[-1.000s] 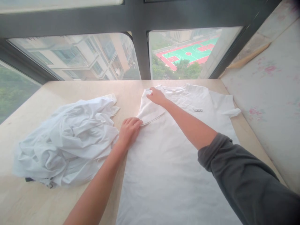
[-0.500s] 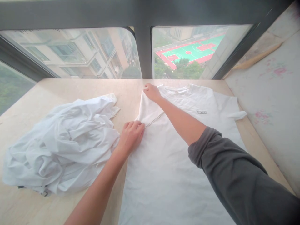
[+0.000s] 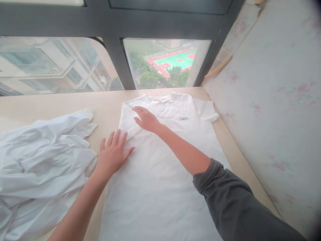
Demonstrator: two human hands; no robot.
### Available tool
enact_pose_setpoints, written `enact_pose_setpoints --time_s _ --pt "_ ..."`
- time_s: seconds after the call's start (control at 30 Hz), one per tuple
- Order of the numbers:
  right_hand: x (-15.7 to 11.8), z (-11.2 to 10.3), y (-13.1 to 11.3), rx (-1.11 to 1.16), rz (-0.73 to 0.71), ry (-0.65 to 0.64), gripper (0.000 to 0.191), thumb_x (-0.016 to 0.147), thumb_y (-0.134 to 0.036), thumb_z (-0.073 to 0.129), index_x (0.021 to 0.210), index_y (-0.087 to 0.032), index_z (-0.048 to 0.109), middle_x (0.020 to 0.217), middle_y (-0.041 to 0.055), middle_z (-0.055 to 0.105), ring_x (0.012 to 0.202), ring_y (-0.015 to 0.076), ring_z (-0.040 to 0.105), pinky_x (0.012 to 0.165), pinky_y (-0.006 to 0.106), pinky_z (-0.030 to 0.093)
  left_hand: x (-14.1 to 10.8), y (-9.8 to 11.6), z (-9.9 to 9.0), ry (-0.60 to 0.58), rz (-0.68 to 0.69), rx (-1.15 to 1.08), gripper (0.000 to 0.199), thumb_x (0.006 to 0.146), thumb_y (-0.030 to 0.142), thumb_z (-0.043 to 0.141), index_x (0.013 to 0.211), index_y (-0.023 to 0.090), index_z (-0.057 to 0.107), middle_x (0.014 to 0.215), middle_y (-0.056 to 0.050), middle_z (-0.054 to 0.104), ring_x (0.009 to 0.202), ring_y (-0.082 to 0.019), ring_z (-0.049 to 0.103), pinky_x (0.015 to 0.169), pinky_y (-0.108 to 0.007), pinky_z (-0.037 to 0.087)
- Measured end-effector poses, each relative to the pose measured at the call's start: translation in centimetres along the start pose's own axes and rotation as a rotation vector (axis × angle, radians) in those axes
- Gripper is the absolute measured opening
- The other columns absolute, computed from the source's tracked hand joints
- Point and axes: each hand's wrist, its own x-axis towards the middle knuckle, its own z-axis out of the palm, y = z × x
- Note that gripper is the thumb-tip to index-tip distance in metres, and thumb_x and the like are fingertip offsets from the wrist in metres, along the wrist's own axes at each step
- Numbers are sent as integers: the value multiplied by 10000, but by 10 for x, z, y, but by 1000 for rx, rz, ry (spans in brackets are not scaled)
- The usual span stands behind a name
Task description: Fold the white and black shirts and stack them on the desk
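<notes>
A white T-shirt lies spread out with its collar toward the window and a small dark print on the chest. Its left-side sleeve is folded inward over the body, while the right-side sleeve points outward. My left hand, fingers spread, is at the shirt's left edge below the folded sleeve. Over the shoulder area hovers or rests my right hand, its thumb and fingers apart; whether it touches the cloth I cannot tell. Neither hand holds anything.
A crumpled heap of white cloth lies left of the shirt on the pale wooden surface. A dark window frame runs along the back. A flowered wall bounds the right side.
My right hand has let go of the shoulder corner and come back over the shirt. My left hand has let go of the sleeve edge and spread its fingers. The view has turned right.
</notes>
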Motion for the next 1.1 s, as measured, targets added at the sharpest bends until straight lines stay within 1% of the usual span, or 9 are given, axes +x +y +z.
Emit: enact_pose_setpoints --time_s 0.1,0.23,0.37,0.47,0.57,0.7,0.8,0.87,1.1 --pt "-39 -55 34 35 175 217 467 950 -241 461 1390 -101 530 1412 142 559 1320 220 499 1153 338 364 11 14 -7 45 45 -15 602 943 540 425 1442 211 494 1572 -199 394 1456 -421 348 1143 -651 280" --pt "-127 -128 104 -145 618 446 428 883 -225 514 1281 -93 594 1347 184 593 1316 276 493 1168 419 321 32 52 -4 37 183 -91 522 948 488 460 1392 225 536 1541 -182 447 1437 -390 396 1138 -603 339" --pt "-182 -166 152 -124 970 559 537 811 -295 606 1301 -80 557 1364 228 556 1342 312 461 1141 451 338 69 112 9 12 287 -234 447 946 430 500 1335 221 570 1516 -167 481 1429 -369 410 1150 -592 337" --pt "-184 -175 168 -49 1059 583 513 785 -347 628 1236 -106 586 1263 198 615 1255 309 533 1055 419 426 109 162 17 -26 327 -387 419 930 363 532 1318 211 575 1490 -158 506 1400 -350 445 1138 -572 363" --pt "-169 -178 179 45 1097 590 374 776 -349 627 1088 -143 641 1042 136 683 1052 285 633 864 348 516 158 208 24 -39 334 -446 406 930 319 525 1314 196 570 1446 -141 545 1343 -303 505 1101 -486 428" --pt "-152 -182 190 192 1122 592 220 729 -288 652 911 -163 655 788 85 657 827 256 648 664 292 504 222 249 37 -15 268 -446 376 940 252 481 1295 172 572 1401 -156 565 1296 -299 534 1062 -455 452" --pt "-148 -186 195 307 1128 572 163 707 -262 655 833 -159 639 649 45 588 687 224 611 582 284 481 257 259 46 11 212 -431 371 938 197 435 1278 137 569 1366 -201 564 1286 -314 524 1048 -466 446" --pt "-147 -190 199 378 1123 553 128 714 -243 624 808 -156 628 612 28 556 622 198 583 558 280 481 269 259 51 18 209 -418 372 932 179 421 1271 131 567 1340 -209 573 1286 -315 512 1049 -468 435" --pt "-142 -200 210 434 1076 526 156 771 -264 587 860 -157 658 685 55 626 648 202 615 611 295 531 265 254 61 4 293 -349 455 942 225 408 1383 171 506 1535 -169 427 1419 -332 362 1165 -525 274"
